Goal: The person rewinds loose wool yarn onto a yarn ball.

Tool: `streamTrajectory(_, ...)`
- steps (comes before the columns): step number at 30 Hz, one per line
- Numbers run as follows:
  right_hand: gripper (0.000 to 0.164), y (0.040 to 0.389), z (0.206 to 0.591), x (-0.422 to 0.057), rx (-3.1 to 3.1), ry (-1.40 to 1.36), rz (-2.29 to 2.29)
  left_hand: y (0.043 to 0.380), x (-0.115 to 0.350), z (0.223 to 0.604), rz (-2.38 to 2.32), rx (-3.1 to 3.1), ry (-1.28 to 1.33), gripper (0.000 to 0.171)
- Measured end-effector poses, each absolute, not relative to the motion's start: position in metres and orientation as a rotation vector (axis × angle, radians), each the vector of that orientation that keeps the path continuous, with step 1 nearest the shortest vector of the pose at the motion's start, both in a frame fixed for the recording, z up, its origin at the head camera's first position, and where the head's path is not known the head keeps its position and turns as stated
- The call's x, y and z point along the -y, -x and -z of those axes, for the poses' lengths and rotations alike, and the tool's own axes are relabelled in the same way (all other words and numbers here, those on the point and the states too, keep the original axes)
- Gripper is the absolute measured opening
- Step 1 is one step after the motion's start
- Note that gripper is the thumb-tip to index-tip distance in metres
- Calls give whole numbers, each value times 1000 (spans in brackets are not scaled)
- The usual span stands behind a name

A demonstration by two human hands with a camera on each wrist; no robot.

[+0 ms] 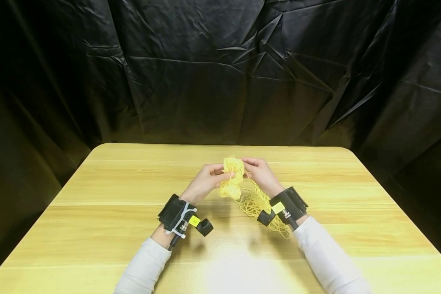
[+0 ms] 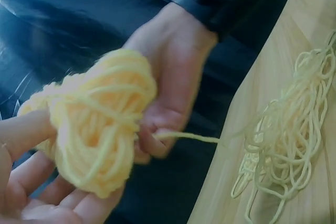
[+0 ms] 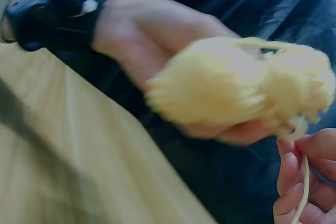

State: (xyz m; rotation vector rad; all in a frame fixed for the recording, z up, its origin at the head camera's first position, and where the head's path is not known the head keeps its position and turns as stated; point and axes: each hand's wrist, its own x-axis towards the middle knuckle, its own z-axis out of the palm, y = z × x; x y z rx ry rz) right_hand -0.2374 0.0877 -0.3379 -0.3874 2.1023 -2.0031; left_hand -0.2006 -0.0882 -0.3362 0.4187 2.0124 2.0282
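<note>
A bundle of yellow yarn [image 1: 232, 179], wound thick at both ends and narrower in the middle, is held up over the table by my left hand [image 1: 203, 181]. In the left wrist view the thumb lies on the near side of the yarn bundle [image 2: 100, 129] and the fingers behind it. Close against its right side, my right hand [image 1: 261, 175] pinches a single strand [image 3: 304, 187] between thumb and fingers, as the right wrist view shows. That strand runs down toward a loose tangle of yellow yarn [image 2: 289, 140] on the table.
The loose yarn tangle [image 1: 255, 203] lies on the wooden table [image 1: 106, 204] beneath my right wrist. A black sheet [image 1: 191, 98] hangs behind the table's far edge. Each wrist wears a black band with a small camera.
</note>
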Motion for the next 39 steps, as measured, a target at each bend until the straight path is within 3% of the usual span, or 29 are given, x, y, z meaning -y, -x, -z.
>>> streamTrajectory(8, 33, 223, 359, -80, -1974, 363, 2025, 203, 84, 333, -2274, -2060, -162, 30)
streamTrajectory(20, 26, 195, 362, -71, -2171, 633, 1759, 206, 86, 338, -2393, -2204, -15, 18)
streamTrajectory(29, 18, 182, 334, -78, -2490, 1022, 1324, 207, 87, 340, -2329, -2370, -20, 11)
streamTrajectory(34, 12, 185, 307, -85, -2569, 1047, 1242, 205, 87, 340, -2240, -2397, -113, 12)
streamTrajectory(39, 19, 195, 289, -89, -2497, 1004, 1394, 203, 86, 339, -2115, -2392, -260, 16)
